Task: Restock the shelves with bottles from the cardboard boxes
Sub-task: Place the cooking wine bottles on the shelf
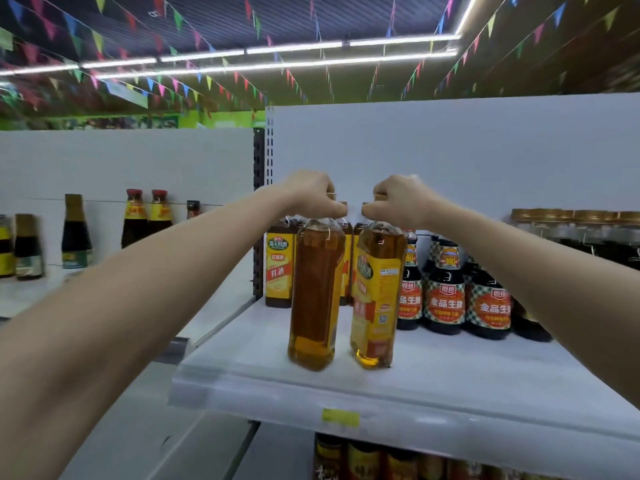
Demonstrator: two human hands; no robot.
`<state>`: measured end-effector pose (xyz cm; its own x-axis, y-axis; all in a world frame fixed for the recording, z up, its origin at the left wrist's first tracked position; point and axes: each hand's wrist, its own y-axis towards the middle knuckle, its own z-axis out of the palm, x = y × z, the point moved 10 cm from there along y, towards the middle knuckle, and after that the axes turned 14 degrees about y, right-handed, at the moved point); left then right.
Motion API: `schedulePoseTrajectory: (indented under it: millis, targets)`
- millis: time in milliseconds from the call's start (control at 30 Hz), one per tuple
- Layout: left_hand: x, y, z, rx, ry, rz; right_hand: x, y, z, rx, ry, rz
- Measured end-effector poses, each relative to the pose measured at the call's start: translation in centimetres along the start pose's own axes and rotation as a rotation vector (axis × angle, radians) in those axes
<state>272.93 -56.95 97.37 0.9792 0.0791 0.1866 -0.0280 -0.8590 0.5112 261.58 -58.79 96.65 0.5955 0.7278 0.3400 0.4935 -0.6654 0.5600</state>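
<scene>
Above you, strings of small coloured triangular pennant flags (pixel 194 81) cross a dark slatted ceiling (pixel 277 19) lit by long white tube lights (pixel 294 47), with a green wall (pixel 221 119) behind.

I cannot see the caps of the two amber bottles (pixel 317 292); my left hand (pixel 313 195) and right hand (pixel 398 200) cover them. The lower-shelf bottles (pixel 367 459) are cut by the bottom edge. The far-left bottles (pixel 27 247) are blurred, labels unreadable.
</scene>
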Motion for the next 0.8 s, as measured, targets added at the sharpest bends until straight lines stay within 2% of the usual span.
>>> schedulePoseTrajectory:
  millis: [267,433,600,800]
  targets:
    - [0.9,1.0,2.8,0.196,-0.103,0.014,-1.4,1.8,1.3,0.116,-0.122,0.038]
    - [1.3,0.9,3.0,0.231,-0.171,0.014,-1.3,2.6,2.2,0.127,-0.224,0.051]
    - [1.7,0.2,2.3,0.134,-0.209,0.052,-1.4,2.5,2.4,0.115,-0.182,0.093]
    - [3.9,-1.2,2.4,-0.043,-0.389,-0.006,-3.3,0.6,1.5,-0.169,0.178,0.183]
